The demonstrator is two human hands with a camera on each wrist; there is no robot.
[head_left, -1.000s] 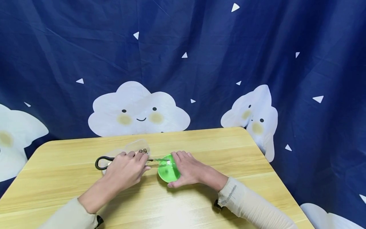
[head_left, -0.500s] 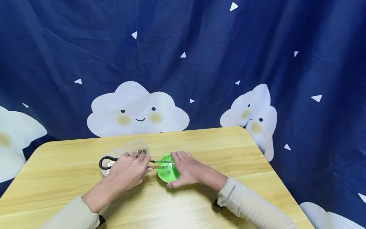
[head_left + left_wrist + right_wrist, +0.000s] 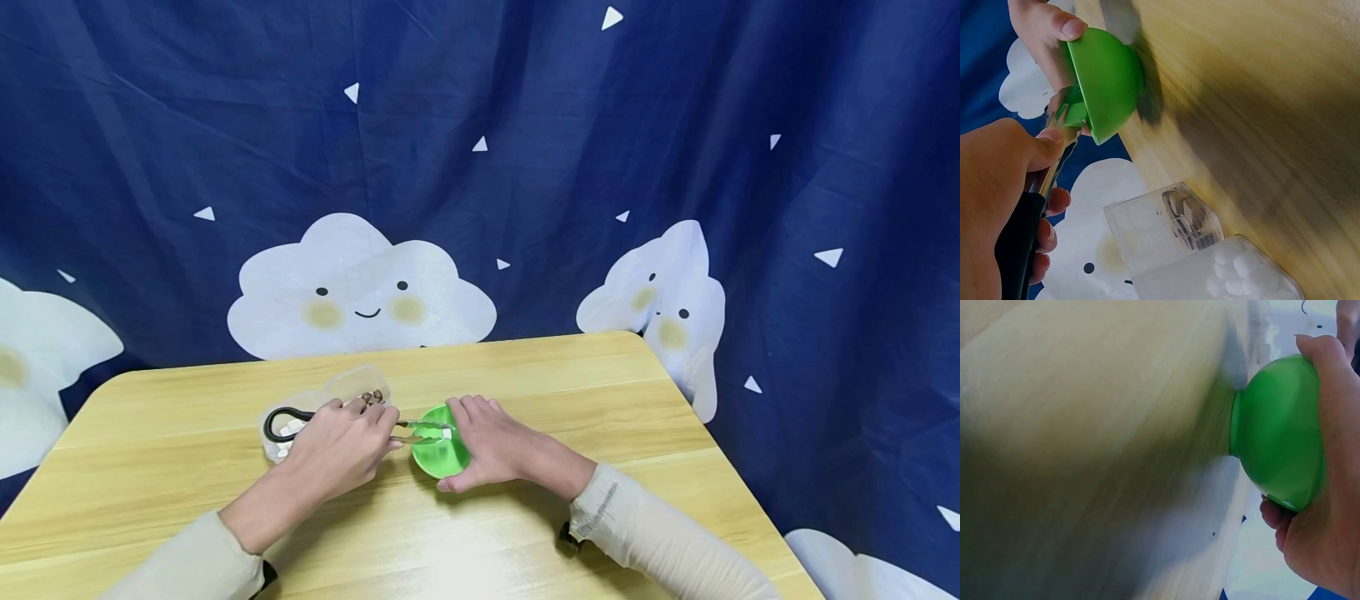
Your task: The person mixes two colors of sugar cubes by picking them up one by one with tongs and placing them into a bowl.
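Observation:
My left hand [image 3: 337, 446] grips a pair of tongs [image 3: 285, 423] with a black looped handle and metal arms. The tongs reach right, over the green bowl [image 3: 438, 460]. A small white piece [image 3: 447, 433] shows at the tongs' tips, inside the bowl's outline. My right hand [image 3: 491, 446] holds the bowl from its right side, thumb at the near rim and fingers at the far side. In the right wrist view the bowl's foot sits at the tabletop. Beyond my left hand is a clear divided box [image 3: 1172, 250], partly hidden in the head view.
One part of the box holds brown pieces [image 3: 1188, 215], another holds several white pieces [image 3: 1247, 272]. The wood-grain table [image 3: 585, 392] ends at a blue curtain [image 3: 540, 167] printed with clouds.
My left hand and the tongs have shifted slightly right, and the white piece has moved a little right and nearer in the bowl. My right hand keeps its place on the bowl.

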